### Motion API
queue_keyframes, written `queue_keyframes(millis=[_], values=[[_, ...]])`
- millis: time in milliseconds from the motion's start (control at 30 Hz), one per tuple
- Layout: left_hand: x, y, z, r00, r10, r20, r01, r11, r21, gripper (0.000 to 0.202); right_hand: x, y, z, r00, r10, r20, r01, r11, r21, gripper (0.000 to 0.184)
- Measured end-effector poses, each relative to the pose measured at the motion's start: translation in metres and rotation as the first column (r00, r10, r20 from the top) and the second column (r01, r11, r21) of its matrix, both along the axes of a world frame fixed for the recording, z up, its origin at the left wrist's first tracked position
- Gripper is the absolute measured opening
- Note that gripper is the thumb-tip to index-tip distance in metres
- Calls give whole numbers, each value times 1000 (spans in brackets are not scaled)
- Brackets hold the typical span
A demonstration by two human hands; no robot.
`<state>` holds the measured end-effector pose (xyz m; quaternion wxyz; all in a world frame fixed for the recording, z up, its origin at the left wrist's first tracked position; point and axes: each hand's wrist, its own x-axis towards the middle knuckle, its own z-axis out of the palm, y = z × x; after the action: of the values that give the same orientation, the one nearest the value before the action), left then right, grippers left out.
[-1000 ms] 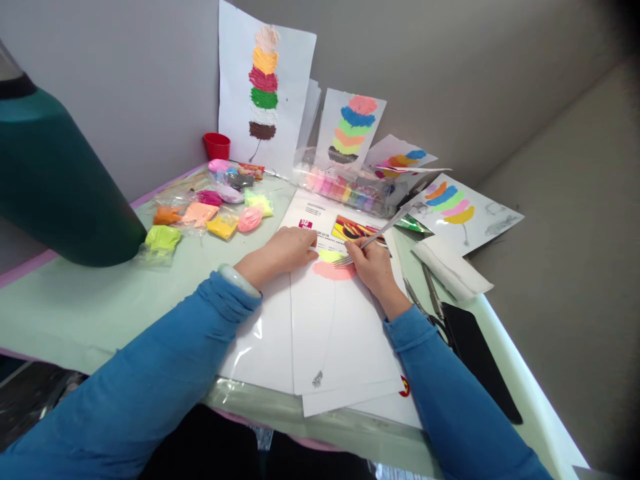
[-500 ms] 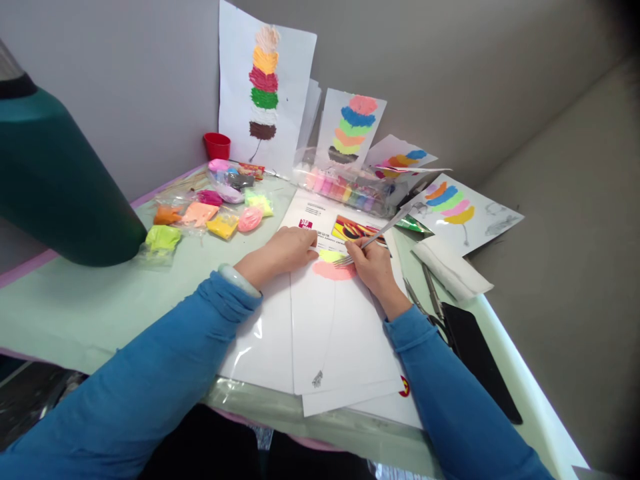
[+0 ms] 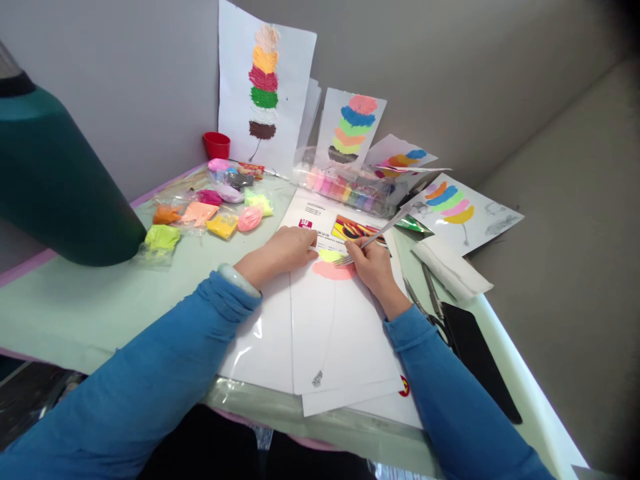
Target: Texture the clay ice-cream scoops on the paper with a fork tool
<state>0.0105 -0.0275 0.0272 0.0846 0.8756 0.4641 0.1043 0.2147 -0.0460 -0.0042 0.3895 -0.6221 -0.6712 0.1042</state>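
Note:
My right hand [image 3: 371, 267] grips a metal fork [image 3: 377, 233] like a pen. Its tines touch the clay on a white sheet of paper [image 3: 320, 320]. That clay is a flat pink oval [image 3: 333, 270] with a smaller yellow patch [image 3: 331, 255] above it. Below them a thin pencil line runs down to a small dark scribble [image 3: 317, 379]. My left hand [image 3: 293, 249] rests on the paper just left of the yellow patch, fingers curled in; whether anything is between them is hidden.
Several bags of coloured clay [image 3: 223, 225] lie at the left, near a big green bottle [image 3: 65, 180] and a red cup [image 3: 217, 145]. Painted sheets [image 3: 295, 127] lean on the wall. Scissors [image 3: 437, 327], a black phone [image 3: 480, 360] and a folded tissue [image 3: 453, 267] lie at the right.

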Motion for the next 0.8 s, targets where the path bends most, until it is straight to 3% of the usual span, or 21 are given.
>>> queue_keyframes(millis=[800], values=[[0, -2, 3, 1000, 1, -4, -1, 1000, -26, 25, 0, 1, -1, 1000, 4, -18, -4, 1000, -14, 31]])
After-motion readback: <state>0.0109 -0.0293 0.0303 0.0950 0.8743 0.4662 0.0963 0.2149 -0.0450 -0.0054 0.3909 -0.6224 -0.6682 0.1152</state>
